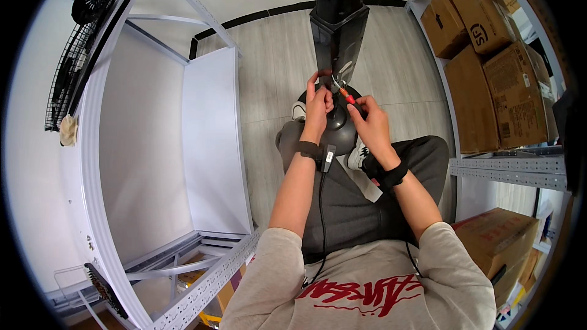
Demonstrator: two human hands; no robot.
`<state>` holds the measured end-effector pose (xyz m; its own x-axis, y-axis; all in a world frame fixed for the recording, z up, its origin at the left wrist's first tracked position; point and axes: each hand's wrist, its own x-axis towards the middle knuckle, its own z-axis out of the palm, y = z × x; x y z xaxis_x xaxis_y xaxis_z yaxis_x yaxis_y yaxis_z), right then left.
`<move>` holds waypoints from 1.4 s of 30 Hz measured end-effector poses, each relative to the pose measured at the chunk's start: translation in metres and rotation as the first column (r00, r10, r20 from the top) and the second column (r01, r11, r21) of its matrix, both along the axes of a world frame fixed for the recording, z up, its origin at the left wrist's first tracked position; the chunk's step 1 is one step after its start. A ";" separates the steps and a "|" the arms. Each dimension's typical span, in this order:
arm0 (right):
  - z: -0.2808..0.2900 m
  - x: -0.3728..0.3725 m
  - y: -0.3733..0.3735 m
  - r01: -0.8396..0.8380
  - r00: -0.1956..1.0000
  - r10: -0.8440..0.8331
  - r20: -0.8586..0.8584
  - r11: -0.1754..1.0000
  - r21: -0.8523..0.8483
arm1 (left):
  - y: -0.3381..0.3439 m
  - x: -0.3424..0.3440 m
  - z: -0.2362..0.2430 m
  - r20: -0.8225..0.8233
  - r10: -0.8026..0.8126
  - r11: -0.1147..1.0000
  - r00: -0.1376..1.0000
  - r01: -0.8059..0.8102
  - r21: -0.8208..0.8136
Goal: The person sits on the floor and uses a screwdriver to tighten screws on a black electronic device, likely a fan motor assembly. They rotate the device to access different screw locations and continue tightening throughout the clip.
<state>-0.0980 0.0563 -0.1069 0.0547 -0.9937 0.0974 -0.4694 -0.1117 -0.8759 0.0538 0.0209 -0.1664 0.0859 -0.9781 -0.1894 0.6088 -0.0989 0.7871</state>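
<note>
A tall black column-like appliance [327, 43] stands on the floor before me, above a round dark base [336, 123]. My right hand [372, 123] is closed on the handle end of a red-and-orange screwdriver [348, 96], whose tip points up and left at the column's lower end. Close beside it, my left hand [318, 109] has its fingers curled against the lower left of the column, with the index finger stretched upward. What sits inside those curled fingers is hidden. Near the tool's tip a small bright metallic or pale piece shows, too small to name.
I sit with legs folded around the base. At left stands a white metal shelving frame [211, 128]. Cardboard boxes [474, 91] fill a rack on the right, with another carton [498, 232] lower down. A black cable [322, 208] runs from my left wrist strap [310, 150].
</note>
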 end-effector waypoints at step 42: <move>0.017 0.001 0.003 -0.016 0.992 0.011 -0.124 0.999 -0.039 | 0.002 0.001 0.001 0.009 -0.013 1.000 1.000 0.013 0.002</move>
